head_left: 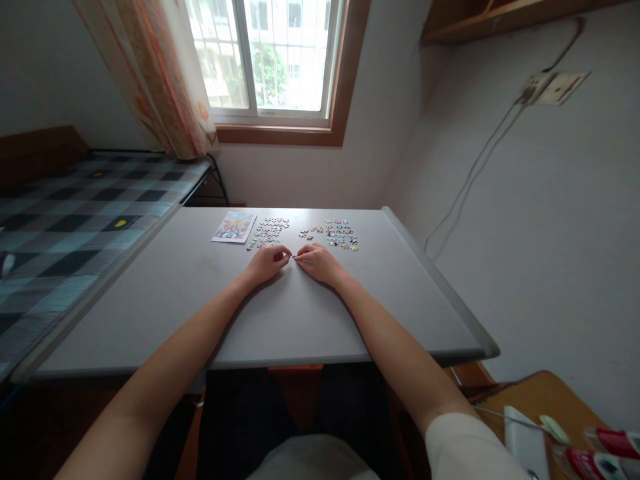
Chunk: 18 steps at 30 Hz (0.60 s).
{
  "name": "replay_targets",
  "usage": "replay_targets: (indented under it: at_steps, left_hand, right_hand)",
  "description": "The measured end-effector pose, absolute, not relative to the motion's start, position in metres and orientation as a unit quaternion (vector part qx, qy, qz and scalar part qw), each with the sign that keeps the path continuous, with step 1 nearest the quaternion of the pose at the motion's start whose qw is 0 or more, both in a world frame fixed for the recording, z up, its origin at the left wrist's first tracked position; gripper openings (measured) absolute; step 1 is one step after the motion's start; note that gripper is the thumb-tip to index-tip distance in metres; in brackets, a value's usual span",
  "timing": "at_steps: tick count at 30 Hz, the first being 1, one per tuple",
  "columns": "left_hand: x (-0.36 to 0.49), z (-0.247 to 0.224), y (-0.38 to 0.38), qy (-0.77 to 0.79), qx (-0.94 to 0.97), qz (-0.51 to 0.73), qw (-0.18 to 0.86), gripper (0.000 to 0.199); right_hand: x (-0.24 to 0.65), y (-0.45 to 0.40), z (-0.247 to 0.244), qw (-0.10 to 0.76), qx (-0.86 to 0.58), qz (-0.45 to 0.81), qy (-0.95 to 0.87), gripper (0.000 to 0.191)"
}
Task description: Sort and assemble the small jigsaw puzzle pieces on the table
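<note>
My left hand (269, 263) and my right hand (319, 263) meet over the middle of the table, fingertips pinched close together. Between them shows a small dark jigsaw puzzle piece (294, 257), which both hands seem to grip; its details are too small to make out. Just beyond my left hand lies a group of loose puzzle pieces (270, 231). Another group of puzzle pieces (341, 233) is spread past my right hand, with a small cluster of pieces (311, 233) to its left. A colourful picture sheet (235, 227) rests flat at the far left.
The grey-white table (300, 320) has raised side edges. A bed with a checked cover (100, 193) stands to the left, a window (265, 60) ahead. At the lower right, a wooden surface (530, 393) holds a white device (526, 440) and bottles (590, 460).
</note>
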<state>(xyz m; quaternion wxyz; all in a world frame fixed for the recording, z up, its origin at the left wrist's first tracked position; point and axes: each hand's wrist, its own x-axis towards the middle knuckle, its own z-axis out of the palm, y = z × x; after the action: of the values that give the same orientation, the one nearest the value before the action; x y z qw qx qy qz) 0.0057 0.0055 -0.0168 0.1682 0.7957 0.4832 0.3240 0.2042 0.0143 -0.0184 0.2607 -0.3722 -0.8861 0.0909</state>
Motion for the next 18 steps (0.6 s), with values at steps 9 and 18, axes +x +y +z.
replay_targets:
  at_steps: [9,18]
  left_hand:
    - [0.005,-0.01,0.0,0.537,0.802,0.242,0.098,0.021]
    - [0.012,-0.008,-0.01,0.464,0.858,0.206,0.083,0.032]
  right_hand:
    - [0.173,0.023,-0.012,0.18,-0.451,-0.015,-0.874,0.033]
    - [0.158,0.042,-0.014,0.206,-0.51,-0.008,-0.835,0.03]
